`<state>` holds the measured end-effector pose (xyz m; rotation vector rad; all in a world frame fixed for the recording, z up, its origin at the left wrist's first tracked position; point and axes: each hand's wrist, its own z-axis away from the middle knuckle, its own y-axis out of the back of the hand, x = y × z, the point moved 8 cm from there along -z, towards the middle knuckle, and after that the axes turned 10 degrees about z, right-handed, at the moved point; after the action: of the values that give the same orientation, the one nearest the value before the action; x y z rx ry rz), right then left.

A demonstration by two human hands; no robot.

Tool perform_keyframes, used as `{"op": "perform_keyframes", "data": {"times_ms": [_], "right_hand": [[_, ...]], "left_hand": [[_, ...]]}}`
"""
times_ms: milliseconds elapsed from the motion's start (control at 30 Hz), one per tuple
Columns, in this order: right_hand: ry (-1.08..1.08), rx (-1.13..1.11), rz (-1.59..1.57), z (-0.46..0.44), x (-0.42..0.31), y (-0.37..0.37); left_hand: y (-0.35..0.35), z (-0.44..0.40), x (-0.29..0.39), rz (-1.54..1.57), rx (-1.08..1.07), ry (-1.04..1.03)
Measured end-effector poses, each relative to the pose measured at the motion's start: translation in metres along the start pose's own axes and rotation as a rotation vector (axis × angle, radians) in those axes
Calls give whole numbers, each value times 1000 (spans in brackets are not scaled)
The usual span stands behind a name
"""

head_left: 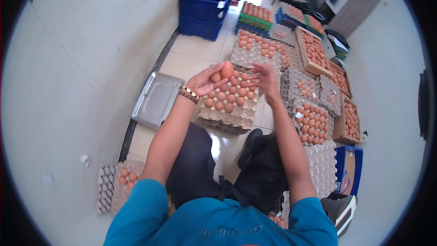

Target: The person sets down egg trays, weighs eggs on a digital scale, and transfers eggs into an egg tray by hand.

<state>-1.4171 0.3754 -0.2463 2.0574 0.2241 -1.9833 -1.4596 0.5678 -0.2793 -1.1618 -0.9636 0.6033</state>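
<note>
My left hand (201, 82), with bracelets at the wrist, is curled around brown eggs (227, 70); at least two show between its fingers. To its right my right hand (265, 82) hangs with fingers apart and slightly blurred, holding nothing that I can see. Below both hands is a stack of grey cardboard egg trays (227, 121), its top tray bearing rows of brown eggs (228, 107). Part of that tray's far side is hidden by my hands.
A metal pan (158, 100) lies by the left wall, with blue crates (200, 20) beyond. Partly filled egg trays (246, 56) stand ahead. Wooden boxes of eggs (314, 68) and more trays (322, 160) line the right. Another tray with eggs (119, 196) sits at lower left.
</note>
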Motion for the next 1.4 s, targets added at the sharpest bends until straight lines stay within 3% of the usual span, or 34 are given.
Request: {"op": "perform_keyframes", "data": {"times_ms": [167, 300, 433, 467, 567, 633, 767, 867, 967, 1067, 1167, 1267, 1400], "right_hand": [[-11, 57, 49, -2, -6, 24], [-46, 70, 109, -8, 7, 50], [-63, 26, 126, -16, 11, 68], [-81, 17, 139, -16, 13, 67], [-108, 12, 180, -18, 17, 68], [-113, -7, 200, -18, 19, 67], [-82, 53, 211, -10, 8, 57], [-47, 19, 212, -19, 14, 64], [-57, 30, 202, -13, 9, 55], [-54, 31, 224, -15, 9, 56], [-46, 37, 217, -14, 9, 57], [-53, 37, 209, -17, 11, 60], [-26, 29, 212, -17, 12, 64]], "left_hand": [[3, 93, 35, 196, -163, -156], [3, 209, 56, 103, -101, -413], [49, 333, 53, -212, 302, -656], [56, 363, 46, -321, 483, -718], [91, 442, 6, -253, 772, -835], [115, 482, -32, -305, 915, -786], [126, 530, -99, -582, 1378, -740], [129, 542, -144, -847, 1554, -858], [130, 543, -187, -1147, 1717, -718], [131, 541, -207, -1085, 1711, -771], [124, 538, -202, -1242, 1743, -742], [112, 529, -192, -1567, 1614, -770], [126, 546, -200, -1321, 1739, -779]]}}
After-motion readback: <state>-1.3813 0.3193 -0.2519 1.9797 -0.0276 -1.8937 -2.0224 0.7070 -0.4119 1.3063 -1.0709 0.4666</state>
